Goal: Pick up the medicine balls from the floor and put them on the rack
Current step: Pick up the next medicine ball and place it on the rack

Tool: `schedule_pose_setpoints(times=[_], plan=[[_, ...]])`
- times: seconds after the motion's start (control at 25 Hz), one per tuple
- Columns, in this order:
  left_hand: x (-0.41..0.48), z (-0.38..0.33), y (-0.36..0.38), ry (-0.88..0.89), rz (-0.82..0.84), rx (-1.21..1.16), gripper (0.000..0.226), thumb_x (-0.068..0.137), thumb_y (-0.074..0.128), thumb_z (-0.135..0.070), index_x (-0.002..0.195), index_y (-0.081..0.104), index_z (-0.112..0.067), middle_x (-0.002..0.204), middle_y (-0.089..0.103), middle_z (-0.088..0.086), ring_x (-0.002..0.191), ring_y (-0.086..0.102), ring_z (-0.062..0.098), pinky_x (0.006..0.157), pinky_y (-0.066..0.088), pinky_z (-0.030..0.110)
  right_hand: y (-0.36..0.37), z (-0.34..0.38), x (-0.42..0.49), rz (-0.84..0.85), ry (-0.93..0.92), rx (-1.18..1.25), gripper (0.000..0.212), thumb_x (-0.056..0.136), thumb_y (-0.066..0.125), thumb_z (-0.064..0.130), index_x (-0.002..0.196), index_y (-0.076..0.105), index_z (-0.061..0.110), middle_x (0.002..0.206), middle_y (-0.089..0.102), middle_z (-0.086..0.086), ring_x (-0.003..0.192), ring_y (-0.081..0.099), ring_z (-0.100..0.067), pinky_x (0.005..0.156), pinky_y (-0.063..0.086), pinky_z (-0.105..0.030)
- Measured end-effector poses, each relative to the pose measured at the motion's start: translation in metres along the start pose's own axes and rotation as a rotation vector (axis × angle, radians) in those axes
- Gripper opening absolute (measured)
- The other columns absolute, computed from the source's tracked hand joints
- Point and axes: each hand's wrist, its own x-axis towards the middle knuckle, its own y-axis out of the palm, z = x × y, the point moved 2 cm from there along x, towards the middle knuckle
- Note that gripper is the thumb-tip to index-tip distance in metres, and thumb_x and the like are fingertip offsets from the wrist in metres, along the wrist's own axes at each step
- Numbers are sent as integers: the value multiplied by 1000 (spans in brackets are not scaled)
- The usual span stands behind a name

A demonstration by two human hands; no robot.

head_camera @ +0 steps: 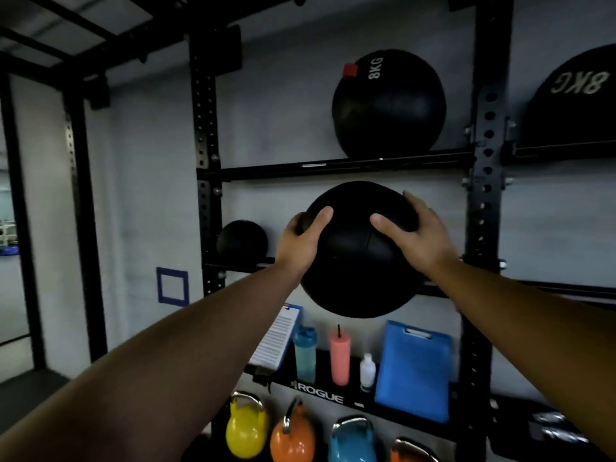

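Observation:
A large black medicine ball [353, 261] is held up in front of the black steel rack [483, 181], at the height of its middle shelf rails. My left hand [300, 241] grips the ball's left side and my right hand [413, 233] grips its upper right. On the top shelf rest two black balls marked 8KG, one in the centre [388, 105] and one at the right edge [573, 105]. A smaller black ball [241, 241] sits on the middle shelf at the left, beside the upright.
Below the ball, a lower shelf marked ROGUE [320, 393] carries a clipboard with paper [276, 341], a teal shaker bottle [305, 353], a pink tumbler [340, 356], a small white bottle [367, 371] and a blue clipboard [413, 368]. Yellow [245, 428], orange [291, 435] and blue kettlebells [351, 441] stand underneath.

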Motion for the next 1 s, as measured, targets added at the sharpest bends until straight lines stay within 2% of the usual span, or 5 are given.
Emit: schedule_pose_setpoints(times=[0.16,0.32,0.56,0.76,1.0], plan=[[81,49,-6,18,22,11,76,58,74,-84,120,70,-40,114,74,-9,106,72,18,92,58,38,64,-54,57,-32,5,4,123,53,65,97,157,33,40,154,45,-5,138,48,-28,106,38,-36],[206,98,-13,8,32,4,59,67,75,-80,111,69,-41,110,73,-10,103,71,17,93,57,37,129,-94,152,-53,63,-50,122,53,63,99,156,33,42,154,45,-5,137,49,-31,109,42,-43],[378,189,-22,173,107,453,70,96,57,-67,157,48,-34,161,47,3,146,47,30,120,40,47,282,-162,268,4,19,-325,87,78,47,86,153,39,42,152,46,-8,136,45,-35,111,40,-46],[454,244,-54,341,170,543,79,89,39,-78,157,46,-39,162,46,-5,149,42,21,120,37,40,357,-174,357,-54,-102,-415,52,75,40,71,106,68,41,105,70,17,97,66,-14,73,47,-28],[483,300,-74,322,201,562,77,93,32,-85,159,37,-47,166,42,-10,150,42,15,110,28,24,387,-195,391,-201,-154,-660,51,85,34,66,64,60,26,62,59,11,60,56,-12,55,33,-27]])
